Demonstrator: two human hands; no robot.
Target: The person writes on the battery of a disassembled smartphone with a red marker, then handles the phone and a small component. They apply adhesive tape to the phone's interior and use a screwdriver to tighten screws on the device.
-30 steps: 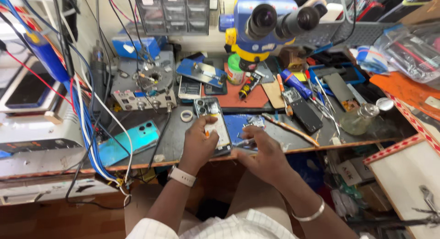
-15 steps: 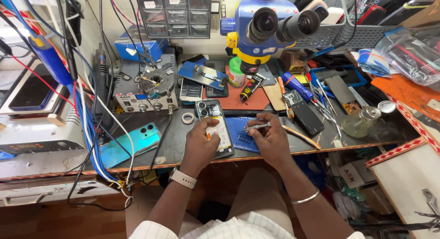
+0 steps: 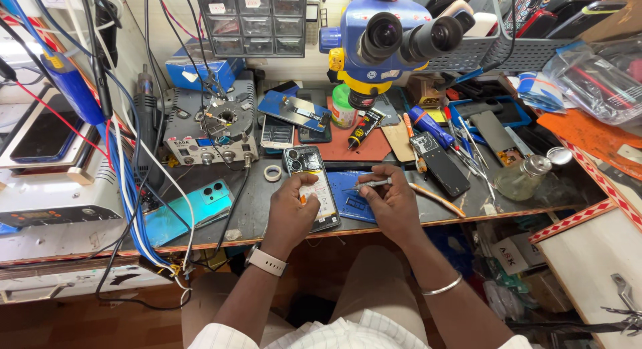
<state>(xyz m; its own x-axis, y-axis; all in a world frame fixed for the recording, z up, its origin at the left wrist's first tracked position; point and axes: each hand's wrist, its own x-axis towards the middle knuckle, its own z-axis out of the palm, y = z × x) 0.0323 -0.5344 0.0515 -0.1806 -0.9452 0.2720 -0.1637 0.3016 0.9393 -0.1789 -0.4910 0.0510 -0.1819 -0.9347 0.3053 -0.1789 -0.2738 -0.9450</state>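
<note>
An opened phone (image 3: 309,177) with its back cover off lies lengthwise on the dark bench (image 3: 254,202), camera end away from me. My left hand (image 3: 292,212) rests on its near left edge and holds it down. My right hand (image 3: 391,202) grips a slim silver screwdriver (image 3: 369,184), whose tip points left toward the phone's right side. Under the right hand lies a blue work mat (image 3: 351,198).
A blue stereo microscope (image 3: 388,38) hangs over the bench. A teal phone (image 3: 190,210) lies at left among hanging cables (image 3: 127,182), beside a soldering station (image 3: 210,131). Behind are a tape roll (image 3: 272,172), glue tube (image 3: 359,128), black phone (image 3: 438,163) and glass bottle (image 3: 521,176).
My right hand has lifted off the blue mat and now holds the screwdriver level, pointing at the phone. My left hand has stayed on the phone.
</note>
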